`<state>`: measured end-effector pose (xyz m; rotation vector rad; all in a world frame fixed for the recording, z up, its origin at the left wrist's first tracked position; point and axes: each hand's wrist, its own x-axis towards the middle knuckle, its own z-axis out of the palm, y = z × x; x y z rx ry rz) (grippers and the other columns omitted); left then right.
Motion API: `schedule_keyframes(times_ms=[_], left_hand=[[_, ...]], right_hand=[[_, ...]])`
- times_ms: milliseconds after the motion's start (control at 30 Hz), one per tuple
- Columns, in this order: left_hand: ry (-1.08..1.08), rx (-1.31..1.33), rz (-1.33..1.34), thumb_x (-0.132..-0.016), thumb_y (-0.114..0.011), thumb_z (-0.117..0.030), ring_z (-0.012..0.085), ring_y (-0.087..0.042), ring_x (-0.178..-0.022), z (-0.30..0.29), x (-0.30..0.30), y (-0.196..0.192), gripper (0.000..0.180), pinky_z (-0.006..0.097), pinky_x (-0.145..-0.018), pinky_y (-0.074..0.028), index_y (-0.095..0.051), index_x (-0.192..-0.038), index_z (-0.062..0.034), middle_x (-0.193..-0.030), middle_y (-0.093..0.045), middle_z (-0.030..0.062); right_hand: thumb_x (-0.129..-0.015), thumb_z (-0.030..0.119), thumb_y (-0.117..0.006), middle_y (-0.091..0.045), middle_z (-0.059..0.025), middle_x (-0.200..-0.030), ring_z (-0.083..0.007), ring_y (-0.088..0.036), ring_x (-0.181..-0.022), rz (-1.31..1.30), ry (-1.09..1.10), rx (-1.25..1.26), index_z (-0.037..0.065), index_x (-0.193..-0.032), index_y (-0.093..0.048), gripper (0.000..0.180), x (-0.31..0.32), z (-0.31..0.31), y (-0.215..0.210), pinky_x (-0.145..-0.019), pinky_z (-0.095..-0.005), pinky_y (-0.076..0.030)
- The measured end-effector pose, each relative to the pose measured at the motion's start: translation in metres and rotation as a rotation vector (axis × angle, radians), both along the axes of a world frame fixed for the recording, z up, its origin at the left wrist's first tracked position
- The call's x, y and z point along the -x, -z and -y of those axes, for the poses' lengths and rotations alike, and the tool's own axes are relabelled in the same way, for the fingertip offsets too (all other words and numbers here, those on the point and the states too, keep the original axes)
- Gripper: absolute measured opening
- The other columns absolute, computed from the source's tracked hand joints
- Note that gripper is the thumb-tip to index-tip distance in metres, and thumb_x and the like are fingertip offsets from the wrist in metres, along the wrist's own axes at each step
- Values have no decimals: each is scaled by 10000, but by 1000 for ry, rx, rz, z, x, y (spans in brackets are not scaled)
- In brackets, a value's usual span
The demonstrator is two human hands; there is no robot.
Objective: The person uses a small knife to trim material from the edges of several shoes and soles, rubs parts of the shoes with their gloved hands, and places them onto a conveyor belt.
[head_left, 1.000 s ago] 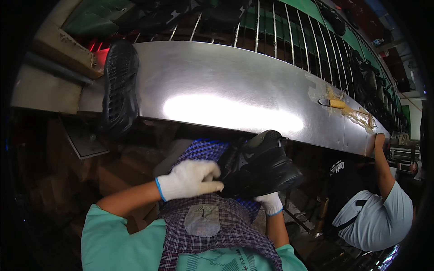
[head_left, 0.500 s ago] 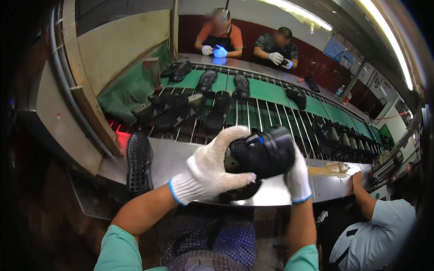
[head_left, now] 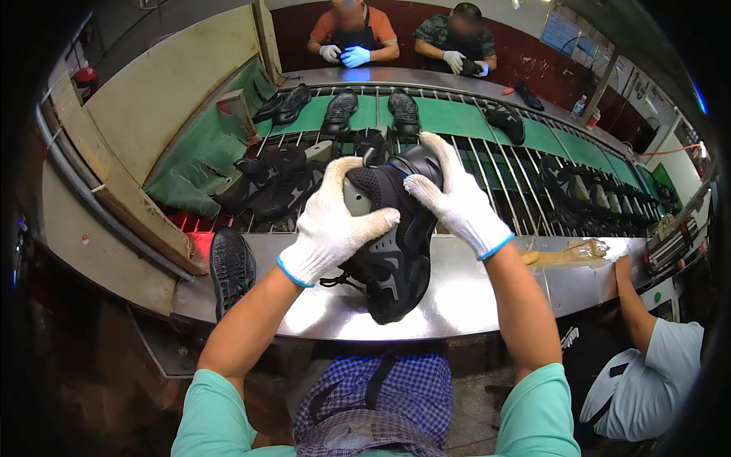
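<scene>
A black shoe (head_left: 392, 266) with grey patches and a mesh collar is in front of me over the metal ledge, its toe end toward me. A pale grey-green last (head_left: 355, 199) shows in its opening. My left hand (head_left: 333, 221), in a white knit glove, grips the shoe's collar with thumb and fingers. My right hand (head_left: 457, 194), gloved alike, is closed round a glossy black part at the far end of the shoe. Whether that part is joined to the shoe I cannot tell. A black lace hangs at the shoe's left side.
A black shoe (head_left: 231, 266) stands at the ledge's left, tread showing. Beyond the metal ledge (head_left: 464, 297) runs a rod rack (head_left: 495, 179) with several black shoes. Yellowish tape (head_left: 567, 254) lies at right, near a co-worker's arm (head_left: 636, 301). Two people work across the rack.
The shoe has turned from lying crosswise to having its toe end toward me. Both hands have shifted farther from me, and my right hand has moved left. The view has tilted down.
</scene>
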<state>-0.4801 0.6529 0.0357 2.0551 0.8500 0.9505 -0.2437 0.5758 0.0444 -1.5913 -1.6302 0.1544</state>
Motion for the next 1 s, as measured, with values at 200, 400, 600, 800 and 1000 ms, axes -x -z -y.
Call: schedule_keyframes(times_ms=[200, 400, 600, 800, 1000], left_hand=[[-43, 110, 187, -772, -980, -260, 206, -635, -1189, -21, 11, 19, 872, 372, -1090, -516, -508, -1455, 8, -1277, -656, 114], [-124, -5, 179, -783, -969, -230, 188, -632, -1167, -23, 24, 33, 815, 362, -1082, -511, -532, -1435, -13, -1252, -659, 94], [-138, 75, 237, -811, -956, -242, 192, -623, -1181, -15, 33, 29, 829, 371, -1090, -503, -497, -1465, -18, -1263, -652, 88], [-16, -226, 85, -750, -996, -329, 289, -741, -1127, 63, 29, -5, 993, 425, -1015, -583, -443, -1507, -1, -1259, -726, 219], [354, -548, 249, -691, -932, -204, 393, -758, -1005, 182, 6, -5, 713, 428, -840, -645, -646, -1314, -8, -1287, -672, 236]], right_hand=[[-1001, 638, -663, -612, -296, -1498, -486, -589, -1393, -408, -3, 175, 56, -1670, -308, 956, 36, -3, 74, -1184, -501, -448], [-1056, 521, -611, -516, -316, -1579, -502, -530, -1443, -334, -32, 384, 7, -1704, -221, 915, 55, 48, 106, -1244, -478, -388], [-1013, 236, -612, -449, -327, -1602, -430, -474, -1485, -523, -211, 234, -39, -1664, -310, 768, 76, 94, 128, -1269, -490, -341], [-975, 325, -818, -488, -278, -1548, -378, -566, -1391, -578, -2, -193, -37, -1685, -222, 995, 71, 128, 94, -1145, -476, -498], [-880, 552, -880, -629, -228, -1415, -323, -660, -1268, -389, 326, -407, -96, -1522, -465, 1002, 65, 227, 34, -1097, -435, -532]])
